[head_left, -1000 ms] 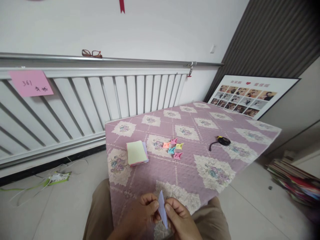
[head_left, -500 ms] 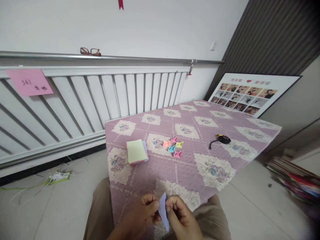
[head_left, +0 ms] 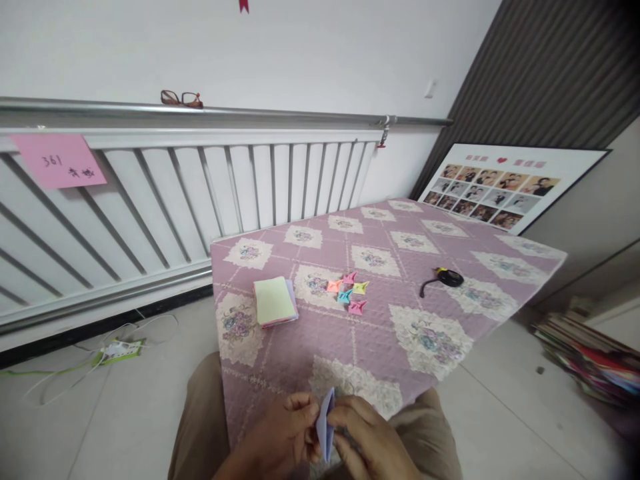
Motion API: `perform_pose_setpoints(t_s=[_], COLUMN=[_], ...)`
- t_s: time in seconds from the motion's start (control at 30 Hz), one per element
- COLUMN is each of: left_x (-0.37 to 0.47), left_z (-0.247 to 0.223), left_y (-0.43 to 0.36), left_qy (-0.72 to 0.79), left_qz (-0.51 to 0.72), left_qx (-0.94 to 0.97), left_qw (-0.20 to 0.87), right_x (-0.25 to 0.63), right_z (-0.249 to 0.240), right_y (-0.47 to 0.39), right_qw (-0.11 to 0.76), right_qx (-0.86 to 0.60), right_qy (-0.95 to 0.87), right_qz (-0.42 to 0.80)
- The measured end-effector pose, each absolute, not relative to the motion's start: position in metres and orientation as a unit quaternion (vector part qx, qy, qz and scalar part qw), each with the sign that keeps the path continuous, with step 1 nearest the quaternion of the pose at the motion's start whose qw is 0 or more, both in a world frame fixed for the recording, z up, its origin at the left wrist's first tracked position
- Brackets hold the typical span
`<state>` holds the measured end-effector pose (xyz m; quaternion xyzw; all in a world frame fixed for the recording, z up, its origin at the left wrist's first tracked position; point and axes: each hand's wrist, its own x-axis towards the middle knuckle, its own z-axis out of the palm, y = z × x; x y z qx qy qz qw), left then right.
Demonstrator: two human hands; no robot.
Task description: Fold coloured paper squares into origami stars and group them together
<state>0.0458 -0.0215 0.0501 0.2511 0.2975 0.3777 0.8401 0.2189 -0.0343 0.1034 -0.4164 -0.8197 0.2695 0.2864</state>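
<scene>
Here, the left hand (head_left: pixel 287 428) pinches a folded purple paper (head_left: pixel 324 427) low over the near edge of the table (head_left: pixel 370 337). The right hand (head_left: pixel 375 433) touches the paper's other side, but I can't tell if it grips. A pink note (head_left: pixel 55 175) on the white radiator (head_left: pixel 257 183) says "361", with more handwriting below. The photo board (head_left: pixel 570 160) has a red heart (head_left: pixel 501 160) between pink words too blurry to read.
</scene>
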Motion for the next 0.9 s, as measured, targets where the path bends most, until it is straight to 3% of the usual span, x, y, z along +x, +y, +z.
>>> perform_pose_setpoints(t_s=[0.5, 0.9], left_x=[0.014, 0.033], left_z=[0.093, 0.079], left_y=[-0.012, -0.018], left_qy=[0.293, 0.431], left_qz=[0.361, 0.379], left_qx=[0.625, 0.538], left_qw=[0.626, 0.618], right_x=[0.228, 0.210], right_z=[0.102, 0.088], right_y=[-0.036, -0.041], right_qw=[0.298, 0.405], right_qx=[-0.424, -0.528], right_qy=[-0.806, -0.659], right_qz=[0.288, 0.351])
